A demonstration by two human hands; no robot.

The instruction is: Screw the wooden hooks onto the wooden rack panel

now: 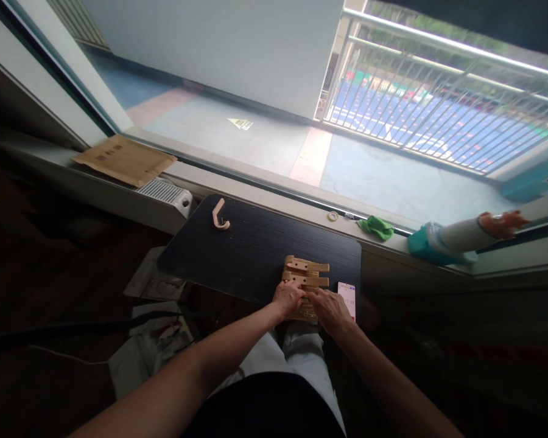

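Note:
On the near right of the dark tabletop lies a light-brown wooden piece with grooves or cut-outs in its surface. Two pale wooden strips, each with dark holes, lie side by side across its far part. My left hand grips the left side of the wooden piece, fingers bent. Opposite it, my right hand closes on the right side, its fingertips almost meeting the left ones. What exactly the fingertips pinch is hidden. A bent pale wooden part rests at the table's far left.
A phone lies by my right hand. Along the window sill are a roll of tape, a green cloth and a teal container. A brown envelope lies at left. Papers sit below the table's left side.

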